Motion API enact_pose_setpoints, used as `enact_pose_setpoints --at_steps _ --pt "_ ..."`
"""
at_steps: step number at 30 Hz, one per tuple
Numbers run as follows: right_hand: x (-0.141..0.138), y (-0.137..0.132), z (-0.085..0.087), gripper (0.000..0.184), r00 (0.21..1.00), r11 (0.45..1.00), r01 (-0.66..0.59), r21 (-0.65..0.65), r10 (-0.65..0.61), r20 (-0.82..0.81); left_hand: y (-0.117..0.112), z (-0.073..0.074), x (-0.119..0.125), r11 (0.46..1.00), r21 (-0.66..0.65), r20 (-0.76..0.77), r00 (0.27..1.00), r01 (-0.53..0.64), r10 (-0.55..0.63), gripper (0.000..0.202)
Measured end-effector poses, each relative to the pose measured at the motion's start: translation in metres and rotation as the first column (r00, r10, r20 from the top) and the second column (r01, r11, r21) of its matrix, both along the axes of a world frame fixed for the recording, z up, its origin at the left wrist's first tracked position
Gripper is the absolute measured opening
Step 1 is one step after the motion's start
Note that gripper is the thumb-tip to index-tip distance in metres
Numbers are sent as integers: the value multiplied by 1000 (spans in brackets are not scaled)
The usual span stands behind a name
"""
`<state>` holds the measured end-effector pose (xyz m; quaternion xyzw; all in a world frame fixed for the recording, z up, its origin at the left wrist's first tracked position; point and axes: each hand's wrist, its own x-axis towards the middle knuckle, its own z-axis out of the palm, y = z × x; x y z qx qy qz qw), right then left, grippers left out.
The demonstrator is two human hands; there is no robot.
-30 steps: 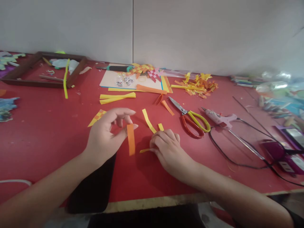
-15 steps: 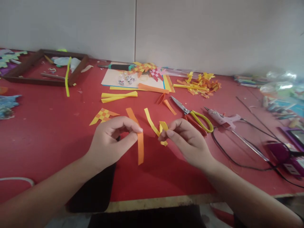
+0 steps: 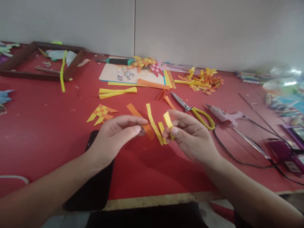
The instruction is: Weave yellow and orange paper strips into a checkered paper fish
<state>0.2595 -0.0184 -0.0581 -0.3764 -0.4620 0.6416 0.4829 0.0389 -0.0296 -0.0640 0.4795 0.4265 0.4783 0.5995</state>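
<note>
My left hand (image 3: 114, 134) pinches an orange paper strip (image 3: 139, 117) between thumb and fingers, just above the red table (image 3: 47, 126). My right hand (image 3: 190, 133) is closed on a folded yellow paper strip (image 3: 168, 122), held close to the orange one. A longer yellow strip (image 3: 154, 124) lies on the table between the two hands. A small woven orange-and-yellow paper piece (image 3: 101, 113) rests to the left of my left hand.
Scissors with yellow and red handles (image 3: 193, 110) and a pink glue gun (image 3: 224, 115) with its cable lie to the right. Paper strips, scraps (image 3: 201, 80) and a card sheet (image 3: 123, 76) sit further back. A wooden frame (image 3: 35, 60) is far left, a black phone (image 3: 92, 183) under my left wrist.
My right hand lifted a yellow strip off the table and folded it. My left hand turned the orange strip from hanging down to pointing away. The hands drew closer together.
</note>
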Motion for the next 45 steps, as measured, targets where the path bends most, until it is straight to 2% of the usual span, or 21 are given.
enact_pose_setpoints --at_steps 3,5,14,21,25,29,32,36,40,45 --pt "1 -1 -1 20 999 999 -21 -25 22 30 -2 4 2 1000 -20 -13 1000 -21 20 14" --pt "1 -1 -2 14 997 998 -48 -47 51 65 -2 7 5 999 31 -43 999 -27 29 15" --pt "3 -1 -7 13 990 990 -122 -73 127 64 -3 3 8 994 106 -170 985 15 3 21" --pt "5 -2 -8 10 981 984 -167 -65 172 87 -7 0 8 995 61 -246 967 76 -59 26" --pt "2 -4 -6 12 974 989 -146 -25 148 174 -8 0 9 993 51 -226 970 105 -91 28" --pt "-2 -8 -1 12 947 988 -101 116 60 315 -9 -2 9 990 49 -173 978 131 -121 27" --pt "-2 -10 2 15 879 950 -114 291 -40 474 -10 -2 9 989 47 -146 981 139 -131 27" --pt "-1 -10 4 18 765 849 -208 485 -168 622 -11 -2 8 986 23 -141 977 166 -162 27" --pt "-2 -9 5 19 751 756 -251 604 -242 615 -11 -1 8 984 27 -134 976 177 -172 26" --pt "-2 -9 4 19 730 670 -297 680 -300 614 -10 1 8 981 22 -122 974 193 -189 24"
